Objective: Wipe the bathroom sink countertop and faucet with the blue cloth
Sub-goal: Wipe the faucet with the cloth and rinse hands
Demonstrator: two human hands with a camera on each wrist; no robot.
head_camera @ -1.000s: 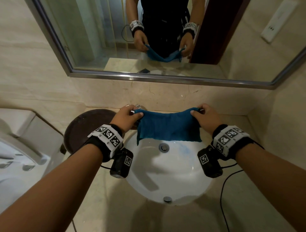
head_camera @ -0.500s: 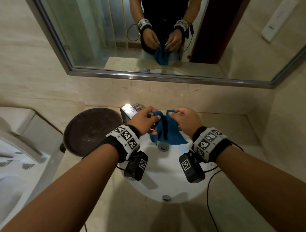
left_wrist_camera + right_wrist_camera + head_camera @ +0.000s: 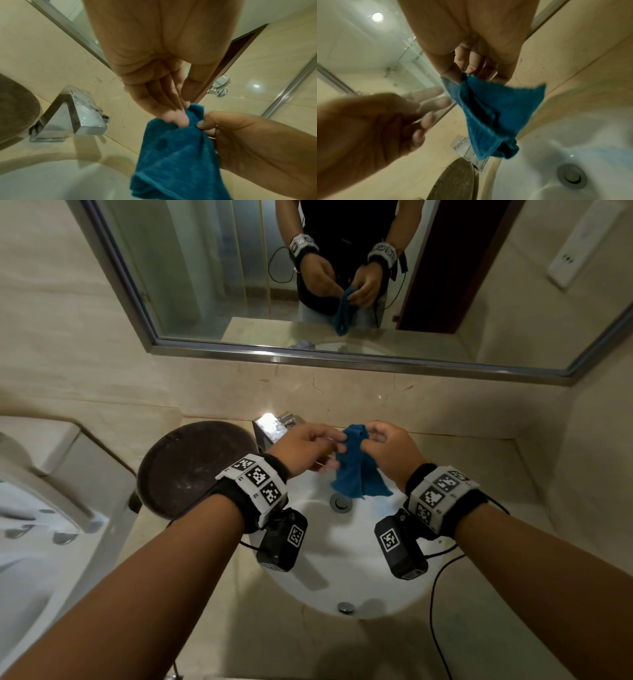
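Faucet (image 3: 274,428) and dark round tray (image 3: 191,467) crowd left; right countertop (image 3: 479,470) bare.

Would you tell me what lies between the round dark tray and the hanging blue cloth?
The chrome faucet stands between dark tray and blue cloth, clearest in the left wrist view.

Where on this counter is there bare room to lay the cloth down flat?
The countertop right of the sink, up to the side wall, looks bare; so does the front strip near you, though a cable crosses it. The left is crowded: the dark round tray sits against the faucet.
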